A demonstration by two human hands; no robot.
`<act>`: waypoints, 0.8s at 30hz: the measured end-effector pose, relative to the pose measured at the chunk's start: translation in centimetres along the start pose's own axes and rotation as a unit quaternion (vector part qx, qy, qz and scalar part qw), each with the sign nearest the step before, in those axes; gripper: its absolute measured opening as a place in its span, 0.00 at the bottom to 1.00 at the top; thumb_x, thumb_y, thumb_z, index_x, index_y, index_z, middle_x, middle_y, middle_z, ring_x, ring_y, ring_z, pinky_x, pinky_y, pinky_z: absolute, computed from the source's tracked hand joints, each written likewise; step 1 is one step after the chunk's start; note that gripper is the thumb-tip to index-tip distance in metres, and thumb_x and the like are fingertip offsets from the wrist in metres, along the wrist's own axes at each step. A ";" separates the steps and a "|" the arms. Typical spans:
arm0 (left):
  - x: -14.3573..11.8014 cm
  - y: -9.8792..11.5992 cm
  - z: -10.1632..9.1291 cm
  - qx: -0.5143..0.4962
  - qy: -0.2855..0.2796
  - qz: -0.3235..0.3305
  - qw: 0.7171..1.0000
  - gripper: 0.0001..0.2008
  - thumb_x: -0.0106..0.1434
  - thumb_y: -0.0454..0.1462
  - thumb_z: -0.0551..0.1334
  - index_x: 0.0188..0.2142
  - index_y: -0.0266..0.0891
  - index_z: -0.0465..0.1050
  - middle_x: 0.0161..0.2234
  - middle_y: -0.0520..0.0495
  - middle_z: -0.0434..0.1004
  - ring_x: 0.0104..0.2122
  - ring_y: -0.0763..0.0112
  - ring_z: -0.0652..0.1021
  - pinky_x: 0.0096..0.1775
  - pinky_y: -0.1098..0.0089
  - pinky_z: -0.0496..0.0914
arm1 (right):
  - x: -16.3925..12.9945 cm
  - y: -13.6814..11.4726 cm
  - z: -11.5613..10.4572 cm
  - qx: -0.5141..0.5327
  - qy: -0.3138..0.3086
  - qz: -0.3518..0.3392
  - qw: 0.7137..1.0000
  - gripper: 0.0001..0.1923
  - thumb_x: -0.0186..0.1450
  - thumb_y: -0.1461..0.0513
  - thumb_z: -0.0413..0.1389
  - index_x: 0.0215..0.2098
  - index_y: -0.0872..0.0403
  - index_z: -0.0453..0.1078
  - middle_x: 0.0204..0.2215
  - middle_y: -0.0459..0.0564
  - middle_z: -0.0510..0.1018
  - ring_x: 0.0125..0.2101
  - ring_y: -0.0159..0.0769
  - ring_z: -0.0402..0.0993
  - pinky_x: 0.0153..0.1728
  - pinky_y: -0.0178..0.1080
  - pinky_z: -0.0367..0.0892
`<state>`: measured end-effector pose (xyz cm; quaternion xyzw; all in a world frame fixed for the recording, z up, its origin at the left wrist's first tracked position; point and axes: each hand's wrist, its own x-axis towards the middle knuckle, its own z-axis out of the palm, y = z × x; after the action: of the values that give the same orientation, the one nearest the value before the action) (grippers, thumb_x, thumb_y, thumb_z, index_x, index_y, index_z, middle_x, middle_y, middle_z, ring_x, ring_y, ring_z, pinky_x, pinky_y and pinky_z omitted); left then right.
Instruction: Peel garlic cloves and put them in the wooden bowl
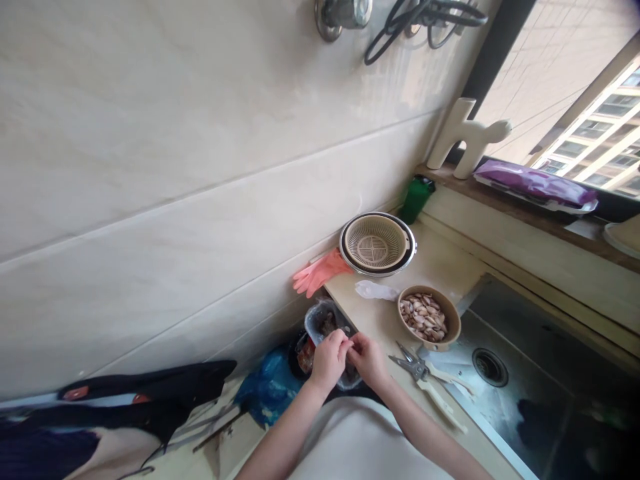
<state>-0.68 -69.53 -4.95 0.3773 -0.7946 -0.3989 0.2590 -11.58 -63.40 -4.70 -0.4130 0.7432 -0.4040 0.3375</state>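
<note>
Both hands meet fingertip to fingertip above a clear plastic tub (320, 313) hanging by the counter's edge. The fingers of my left hand (329, 359) are pinched together, and those of my right hand (369, 360) are pinched against them. Whatever lies between the fingertips is too small and hidden to name. Dark, wet scraps show inside the tub. To the right, a tan bowl (454, 323) holds many small pinkish-brown pieces (424, 317). Kitchen scissors (425, 377) with cream handles rest open on the counter, blades pointing toward the wall.
A beige strainer (376, 241) sits in a dark, metal-rimmed basin beside pink rubber gloves (323, 272). A whitish plastic piece (375, 291) lies near the bowl. The steel sink (530, 340) is at right, a green container (417, 199) in the corner, a blue bag (273, 385) below left.
</note>
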 end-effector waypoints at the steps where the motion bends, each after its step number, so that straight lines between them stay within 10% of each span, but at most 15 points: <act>1: -0.1 0.0 0.1 -0.009 0.013 -0.008 1.000 0.09 0.62 0.39 0.53 0.27 0.40 0.66 0.26 0.49 0.71 0.28 0.69 0.72 0.33 0.71 0.63 | 0.0 0.0 0.1 0.004 0.007 0.002 1.000 0.07 0.56 0.60 0.51 0.22 0.54 0.65 0.15 0.42 0.70 0.17 0.29 0.63 0.20 0.30 0.56; 9: 0.0 0.2 1.4 -0.339 0.068 -0.221 0.912 0.14 0.60 0.47 0.54 0.27 0.40 0.60 0.23 0.53 0.69 0.22 0.74 0.70 0.25 0.75 0.64 | 0.3 -1.5 0.1 0.145 -0.033 0.043 0.988 0.12 0.54 0.54 0.54 0.24 0.54 0.64 0.16 0.45 0.72 0.17 0.30 0.65 0.18 0.31 0.57; 16: 0.3 0.0 0.8 -0.208 0.066 -0.134 0.967 0.12 0.59 0.45 0.57 0.25 0.39 0.63 0.23 0.53 0.69 0.25 0.74 0.71 0.29 0.74 0.64 | 0.5 -1.0 -0.1 0.022 0.017 0.002 1.000 0.11 0.55 0.55 0.53 0.22 0.55 0.65 0.17 0.46 0.73 0.19 0.31 0.67 0.20 0.32 0.59; 24: 0.4 -0.3 1.0 -0.487 -0.027 -0.239 0.840 0.17 0.56 0.50 0.59 0.27 0.39 0.59 0.20 0.58 0.63 0.15 0.82 0.61 0.17 0.79 0.51 | 1.0 -1.7 -1.9 0.289 -0.183 0.116 0.932 0.23 0.48 0.46 0.60 0.23 0.54 0.60 0.17 0.45 0.75 0.15 0.26 0.65 0.18 0.31 0.60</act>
<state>-1.50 -69.48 -5.69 0.3697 -0.3902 -0.7940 0.2841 -13.03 -64.27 -2.49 -0.2754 0.5624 -0.4767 0.6170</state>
